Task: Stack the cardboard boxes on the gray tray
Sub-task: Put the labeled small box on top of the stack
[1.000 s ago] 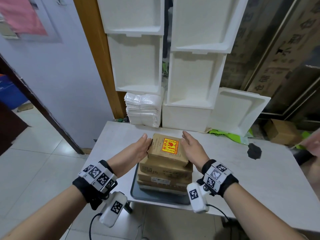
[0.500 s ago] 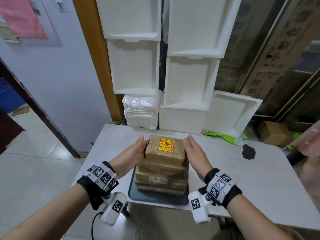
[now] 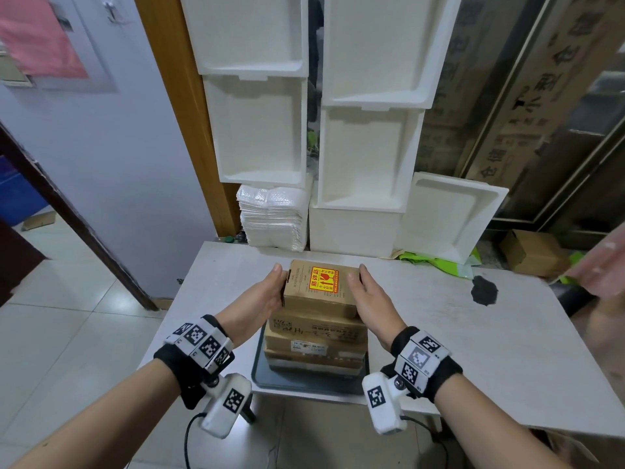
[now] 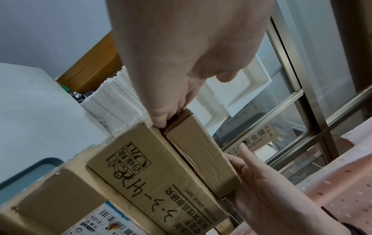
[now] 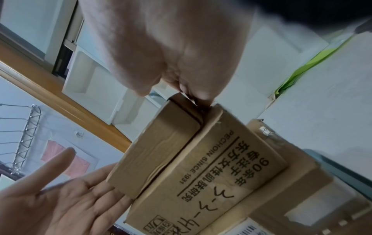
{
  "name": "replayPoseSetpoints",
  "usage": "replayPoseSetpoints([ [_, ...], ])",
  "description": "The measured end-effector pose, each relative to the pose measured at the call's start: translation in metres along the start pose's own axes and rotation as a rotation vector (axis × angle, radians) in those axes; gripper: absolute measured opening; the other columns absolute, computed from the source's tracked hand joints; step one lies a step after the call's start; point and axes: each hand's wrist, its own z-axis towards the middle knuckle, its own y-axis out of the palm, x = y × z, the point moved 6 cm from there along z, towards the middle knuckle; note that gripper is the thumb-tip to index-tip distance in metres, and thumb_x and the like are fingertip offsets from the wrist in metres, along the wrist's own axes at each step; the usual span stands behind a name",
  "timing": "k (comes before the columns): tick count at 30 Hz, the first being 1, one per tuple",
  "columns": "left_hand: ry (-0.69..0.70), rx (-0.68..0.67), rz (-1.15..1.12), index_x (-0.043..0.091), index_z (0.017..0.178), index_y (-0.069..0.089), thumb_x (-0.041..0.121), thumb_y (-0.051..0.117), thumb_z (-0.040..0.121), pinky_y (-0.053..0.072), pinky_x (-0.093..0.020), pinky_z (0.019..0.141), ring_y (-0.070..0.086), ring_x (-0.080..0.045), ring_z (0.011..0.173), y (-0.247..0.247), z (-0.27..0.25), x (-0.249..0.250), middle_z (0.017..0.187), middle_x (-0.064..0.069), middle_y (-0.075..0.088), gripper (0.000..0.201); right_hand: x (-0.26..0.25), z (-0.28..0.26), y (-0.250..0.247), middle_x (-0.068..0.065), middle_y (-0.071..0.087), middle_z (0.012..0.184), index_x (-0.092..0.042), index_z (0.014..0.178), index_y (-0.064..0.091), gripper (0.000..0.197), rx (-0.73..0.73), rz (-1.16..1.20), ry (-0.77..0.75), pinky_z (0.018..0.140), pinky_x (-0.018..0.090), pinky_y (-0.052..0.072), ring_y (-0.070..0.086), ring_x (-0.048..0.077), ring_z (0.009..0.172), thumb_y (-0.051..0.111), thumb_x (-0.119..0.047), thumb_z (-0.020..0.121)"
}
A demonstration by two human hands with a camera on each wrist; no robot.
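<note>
Several cardboard boxes are stacked on the gray tray (image 3: 262, 374) near the table's front edge. The top box (image 3: 321, 286) carries a yellow and red label. It rests on a printed box (image 3: 318, 330). My left hand (image 3: 267, 294) lies flat against the top box's left side, fingers straight. On the opposite side my right hand (image 3: 367, 292) presses the same way. The left wrist view shows my left hand (image 4: 161, 117) touching the top box (image 4: 201, 151) at its end. In the right wrist view my right hand (image 5: 201, 98) meets the top box (image 5: 161, 151).
White foam trays (image 3: 365, 157) and a pile of white bags (image 3: 274, 218) stand behind the table (image 3: 473, 350). A dark stain (image 3: 484, 291) marks the tabletop at right. Another person's pink sleeve (image 3: 605, 265) enters from the right edge. A cardboard box (image 3: 531, 252) sits on the floor.
The top box has turned slightly and sits squarer on the stack. Both hands stay against its sides.
</note>
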Motion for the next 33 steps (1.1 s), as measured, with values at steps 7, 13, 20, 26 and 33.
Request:
replayPoseSetpoints([
  [7, -0.003, 0.179, -0.163, 0.012, 0.154, 0.02, 0.063, 0.021, 0.095, 0.019, -0.031, 0.119, 0.024, -0.015, 0.147, -0.052, 0.009, -0.017, 0.161, -0.001, 0.021, 0.078, 0.028, 0.01, -0.031, -0.005, 0.019, 0.167, -0.022, 0.159, 0.017, 0.067, 0.113, 0.135, 0.008, 0.124, 0.034, 0.015, 0.021, 0.014, 0.152, 0.029, -0.056, 0.102],
  [13, -0.064, 0.24, -0.289, 0.008, 0.153, 0.023, 0.064, 0.018, 0.096, 0.016, -0.036, 0.121, 0.025, -0.02, 0.147, -0.086, 0.018, -0.042, 0.16, -0.006, 0.025, 0.08, 0.077, 0.022, -0.047, 0.0, 0.022, 0.166, -0.015, 0.159, 0.018, 0.077, 0.121, 0.312, 0.142, 0.125, 0.041, 0.018, 0.027, 0.016, 0.151, 0.026, -0.063, 0.099],
  [20, -0.12, 0.257, -0.312, 0.008, 0.153, 0.022, 0.065, 0.017, 0.095, 0.016, -0.035, 0.121, 0.023, -0.018, 0.147, -0.089, 0.035, -0.088, 0.161, -0.005, 0.023, 0.081, 0.107, 0.027, -0.032, 0.005, 0.026, 0.165, -0.009, 0.158, 0.021, 0.075, 0.075, 0.396, 0.204, 0.125, 0.035, 0.02, 0.028, 0.016, 0.15, 0.022, -0.059, 0.101],
  [26, -0.126, 0.254, -0.295, 0.01, 0.153, 0.022, 0.066, 0.017, 0.094, 0.015, -0.036, 0.122, 0.024, -0.015, 0.147, -0.082, 0.053, -0.127, 0.16, -0.003, 0.025, 0.081, 0.142, 0.041, -0.015, 0.003, 0.032, 0.162, -0.012, 0.156, 0.03, 0.077, 0.097, 0.345, 0.234, 0.124, 0.04, 0.022, 0.033, 0.016, 0.148, 0.024, -0.063, 0.099],
  [33, -0.185, 0.345, -0.285, 0.008, 0.153, 0.022, 0.064, 0.013, 0.096, 0.012, -0.034, 0.122, 0.02, -0.015, 0.148, -0.097, 0.06, -0.179, 0.161, -0.003, 0.022, 0.08, 0.198, 0.048, -0.003, 0.006, 0.028, 0.164, -0.007, 0.157, 0.022, 0.075, 0.079, 0.38, 0.276, 0.125, 0.036, 0.021, 0.03, 0.018, 0.15, 0.023, -0.058, 0.102],
])
